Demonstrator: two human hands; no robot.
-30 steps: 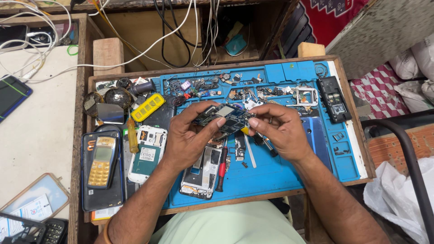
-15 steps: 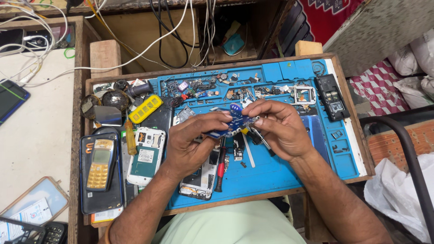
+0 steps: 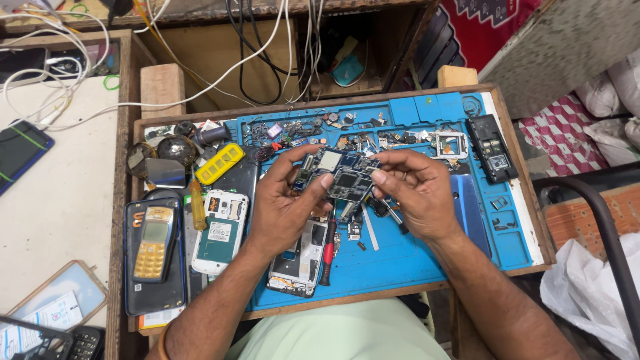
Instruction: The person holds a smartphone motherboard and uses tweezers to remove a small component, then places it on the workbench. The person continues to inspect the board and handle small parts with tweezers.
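Head view: left hand [image 3: 283, 203] and right hand [image 3: 417, 197] both pinch a phone circuit board [image 3: 340, 177], apparently inspecting it; steady grip matters next.

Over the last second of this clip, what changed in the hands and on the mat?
Both hands, left hand and right hand, kept their grip on the circuit board. Half a second ago it was tipped nearly edge-on; now it lies flat, face up, between the fingertips. The gutted phone, red screwdriver and blue mat stayed put.

Bright even light, soft shadows, sharp
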